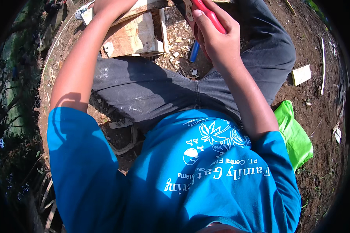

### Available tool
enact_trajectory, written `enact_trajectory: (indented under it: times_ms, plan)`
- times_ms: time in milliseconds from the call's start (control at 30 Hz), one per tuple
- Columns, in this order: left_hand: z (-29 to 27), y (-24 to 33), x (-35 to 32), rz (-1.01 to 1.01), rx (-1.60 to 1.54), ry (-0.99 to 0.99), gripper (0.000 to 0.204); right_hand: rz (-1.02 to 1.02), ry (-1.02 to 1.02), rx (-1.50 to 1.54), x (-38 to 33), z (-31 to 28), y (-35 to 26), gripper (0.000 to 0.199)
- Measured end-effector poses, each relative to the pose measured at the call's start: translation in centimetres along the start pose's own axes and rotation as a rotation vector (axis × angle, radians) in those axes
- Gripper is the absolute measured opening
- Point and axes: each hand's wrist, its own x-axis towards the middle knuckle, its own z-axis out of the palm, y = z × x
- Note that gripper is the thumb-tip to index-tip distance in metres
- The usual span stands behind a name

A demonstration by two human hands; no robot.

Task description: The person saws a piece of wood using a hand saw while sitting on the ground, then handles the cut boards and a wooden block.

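The right hand is closed around a red-handled tool at the far edge of the view, right of centre; the red handles run up from the fist, and a bit of grey metal shows at their far left, cut off by the frame. The left hand lies at the far left, mostly out of view, on a wooden block; whether it grips the wood or only rests on it cannot be told. The block sits on the ground just beyond the left knee, well left of the tool. Wood chips and a blue stick lie between block and right hand. A green bag lies near right, a small wood piece farther right.
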Motion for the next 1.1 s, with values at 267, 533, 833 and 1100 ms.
enact_trajectory:
  times_ms: [267,533,833,1100]
  plan:
    - [4.0,-3.1,0.5,-0.028,0.243,-0.14,0.069,-0.08,-0.014,-0.078,-2.1,-0.3,3.2,0.054]
    - [2.8,-1.5,0.1,-0.036,0.241,-0.156,0.063,0.046,-0.098,-0.133,-10.8,-3.6,2.8,0.061]
    - [2.9,-2.2,-0.1,-0.038,0.224,-0.177,0.062,0.256,-0.064,-0.157,-14.2,-7.7,-7.3,0.055]
    - [3.5,-1.9,0.5,0.023,0.248,-0.154,0.061,-0.215,0.099,-0.176,0.9,1.5,2.9,0.049]
